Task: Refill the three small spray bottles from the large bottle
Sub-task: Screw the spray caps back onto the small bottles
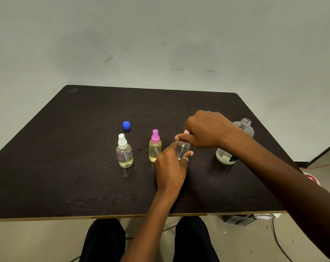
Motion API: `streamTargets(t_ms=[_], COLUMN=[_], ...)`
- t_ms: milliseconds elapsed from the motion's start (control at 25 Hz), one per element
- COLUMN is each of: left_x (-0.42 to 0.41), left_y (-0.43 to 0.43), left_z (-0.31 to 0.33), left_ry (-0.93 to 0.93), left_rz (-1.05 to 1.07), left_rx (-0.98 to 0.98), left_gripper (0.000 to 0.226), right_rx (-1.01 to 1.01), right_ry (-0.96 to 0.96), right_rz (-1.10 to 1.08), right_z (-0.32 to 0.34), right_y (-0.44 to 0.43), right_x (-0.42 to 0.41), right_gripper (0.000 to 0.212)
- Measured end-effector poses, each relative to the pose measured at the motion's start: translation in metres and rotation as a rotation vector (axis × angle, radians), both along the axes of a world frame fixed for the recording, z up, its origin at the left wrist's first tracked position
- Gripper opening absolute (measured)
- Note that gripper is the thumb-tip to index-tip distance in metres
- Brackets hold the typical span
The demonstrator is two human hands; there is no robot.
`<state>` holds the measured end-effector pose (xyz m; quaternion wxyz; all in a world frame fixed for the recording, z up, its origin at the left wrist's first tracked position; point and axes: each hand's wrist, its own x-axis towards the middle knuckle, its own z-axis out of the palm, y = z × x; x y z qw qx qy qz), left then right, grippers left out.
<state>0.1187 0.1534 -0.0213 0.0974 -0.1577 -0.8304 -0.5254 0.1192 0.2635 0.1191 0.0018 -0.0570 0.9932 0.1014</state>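
Step in hand, as I judge it: turning the pale pink spray head (186,132) on the clear spray bottle (183,149), mid-table (66,167); loosening or tightening, cannot tell.

- Do well: brace the bottle upright on the table and twist only the head.
- Left hand (171,167): comes from below, thumb and fingers curled round the bottle's body.
- Right hand (203,129): arched over from the right, fingertips pinching the head.
- Open large bottle (244,127): behind the right forearm.
- White-topped spray bottle (124,154) and pink-topped spray bottle (155,148): upright to the left, yellowish liquid inside.
- Blue cap (126,125): behind them.
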Motion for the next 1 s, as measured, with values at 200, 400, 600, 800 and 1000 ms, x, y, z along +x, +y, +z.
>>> streamTargets(t_ms=[200, 400, 600, 800, 1000], left_x=[0.000, -0.001, -0.001, 0.000, 0.000], left_y=[0.000, 0.001, 0.000, -0.001, -0.001], left_z=[0.000, -0.002, -0.001, 0.001, 0.001], left_ry=[0.020, 0.011, 0.014, 0.036, 0.030], left_rz=[-0.001, -0.003, -0.007, -0.005, -0.001], left_rx=[0.009, -0.005, 0.003, -0.002, -0.005], left_gripper=[0.038, 0.041, 0.040, 0.042, 0.041], right_rx=[-0.181, -0.280, -0.225, -0.187, -0.187], right_ry=[-0.058, -0.143, -0.079, -0.045, 0.000], right_rz=[0.049, 0.167, 0.137, 0.105, 0.071], right_z=[0.008, 0.007, -0.001, -0.007, -0.013], right_y=[0.007, 0.006, 0.003, 0.001, 0.000], right_x=[0.003, -0.001, -0.004, 0.000, 0.001], right_gripper=[0.033, 0.018, 0.014, 0.011, 0.010])
